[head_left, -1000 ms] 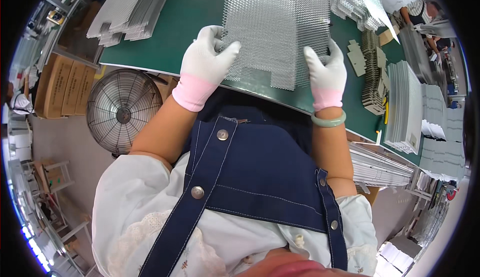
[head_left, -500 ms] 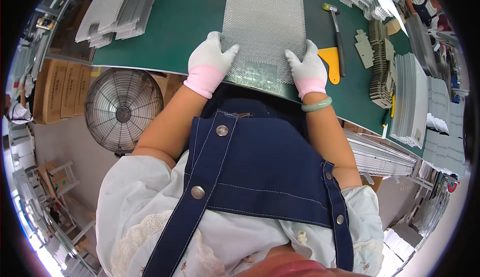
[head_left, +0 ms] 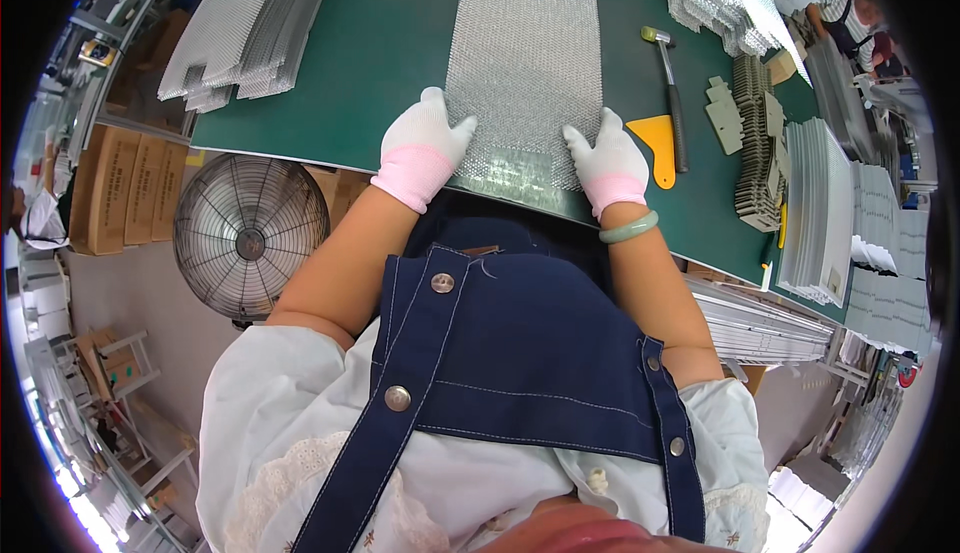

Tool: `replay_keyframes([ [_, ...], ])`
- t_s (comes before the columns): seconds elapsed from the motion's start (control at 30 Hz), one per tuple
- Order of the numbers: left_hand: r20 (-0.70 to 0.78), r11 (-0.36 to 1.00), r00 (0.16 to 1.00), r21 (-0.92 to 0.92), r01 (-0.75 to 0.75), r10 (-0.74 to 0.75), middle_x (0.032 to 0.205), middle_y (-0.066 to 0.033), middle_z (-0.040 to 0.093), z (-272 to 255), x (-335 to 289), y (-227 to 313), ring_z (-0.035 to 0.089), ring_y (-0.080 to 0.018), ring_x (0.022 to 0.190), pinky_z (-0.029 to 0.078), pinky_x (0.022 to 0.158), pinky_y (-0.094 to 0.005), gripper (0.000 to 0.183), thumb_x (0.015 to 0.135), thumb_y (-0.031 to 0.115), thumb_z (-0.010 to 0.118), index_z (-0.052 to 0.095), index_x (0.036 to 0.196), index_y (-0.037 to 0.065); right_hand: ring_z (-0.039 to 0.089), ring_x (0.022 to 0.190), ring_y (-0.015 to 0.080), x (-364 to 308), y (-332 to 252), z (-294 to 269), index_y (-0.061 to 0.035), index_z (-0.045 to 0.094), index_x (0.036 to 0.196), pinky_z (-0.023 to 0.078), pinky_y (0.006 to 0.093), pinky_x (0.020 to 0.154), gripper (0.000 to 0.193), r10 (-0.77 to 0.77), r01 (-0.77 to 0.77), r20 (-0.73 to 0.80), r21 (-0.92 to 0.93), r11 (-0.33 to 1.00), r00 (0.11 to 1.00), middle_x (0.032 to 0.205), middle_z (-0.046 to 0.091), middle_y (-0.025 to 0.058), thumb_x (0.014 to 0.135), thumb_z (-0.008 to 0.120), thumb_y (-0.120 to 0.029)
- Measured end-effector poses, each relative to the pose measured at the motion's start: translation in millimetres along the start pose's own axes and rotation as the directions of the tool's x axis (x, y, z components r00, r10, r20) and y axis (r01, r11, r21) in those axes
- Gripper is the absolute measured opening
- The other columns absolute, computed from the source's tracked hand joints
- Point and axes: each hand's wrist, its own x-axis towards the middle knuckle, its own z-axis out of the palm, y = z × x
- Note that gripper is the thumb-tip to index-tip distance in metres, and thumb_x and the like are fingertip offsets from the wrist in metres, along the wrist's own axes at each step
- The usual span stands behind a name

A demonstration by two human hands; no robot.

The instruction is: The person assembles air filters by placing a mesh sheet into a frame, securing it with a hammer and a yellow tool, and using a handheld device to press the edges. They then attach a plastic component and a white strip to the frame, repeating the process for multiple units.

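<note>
A silvery mesh sheet [head_left: 525, 63], perhaps several layers thick, lies flat on the green tabletop [head_left: 385, 43] in front of me. Its near end reaches a shiny, smooth strip [head_left: 520, 175] at the table's front edge. My left hand [head_left: 428, 143], in a white glove with a pink cuff, is at the sheet's left side, thumb apart from the outstretched fingers. On the opposite side my right hand [head_left: 608, 161], gloved alike, is also spread, its thumb by the right edge. The fingers' undersides are hidden.
Right of the sheet lie a hammer [head_left: 672, 103] and a yellow scraper [head_left: 658, 151]. Beyond them stand a row of grey-green pieces [head_left: 755, 153] and stacked white panels [head_left: 815, 213]. More mesh sheets [head_left: 240, 33] lie at far left, above a floor fan [head_left: 250, 238].
The whole view has shifted, so the table sits lower in the picture. My right hand has moved slightly left with the sheet's right edge. A rectangular notch at the near end no longer shows clearly.
</note>
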Motion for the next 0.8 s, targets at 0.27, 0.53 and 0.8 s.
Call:
replay_keyframes([
  [0.27,0.015,0.999,0.999,-0.009,-0.035,0.035,0.099,-0.0281,0.067,1.2,1.8,-7.0,0.066,-0.0395,0.096,0.053,0.085,-0.0444,0.061,0.084,0.043,0.070,0.055,0.114,-0.008,0.068,0.092,0.0377,4.3,1.2,-0.8,-0.0009,0.052,0.113,0.053,0.0480,0.080,0.059,-0.021,0.024,0.058,-0.050,0.998,0.998,0.096,0.070,0.0229,0.089,0.061,-0.054],
  [0.53,-0.100,0.993,0.990,0.082,-0.087,0.095,0.094,-0.0260,0.065,9.2,0.9,-7.5,0.064,-0.0414,0.095,0.052,0.082,-0.0463,0.055,0.082,0.044,0.071,0.058,0.105,-0.004,0.068,0.090,0.0367,2.2,4.7,-2.0,-0.0013,0.055,0.107,0.055,0.0448,0.077,0.062,-0.053,0.048,-0.031,-0.148,0.988,0.998,0.099,0.066,0.0200,0.086,0.063,-0.059],
  [0.8,-0.045,0.988,0.992,0.110,-0.108,0.114,0.093,-0.0265,0.065,0.2,7.4,-3.3,0.064,-0.0427,0.090,0.052,0.081,-0.0476,0.049,0.079,0.039,0.074,0.058,0.098,-0.003,0.060,0.110,0.0389,7.7,24.0,-15.0,0.0008,0.052,0.120,0.050,0.0419,0.096,0.065,-0.196,0.178,0.138,0.132,0.975,0.971,0.117,0.059,0.0239,0.078,0.072,-0.045],
])
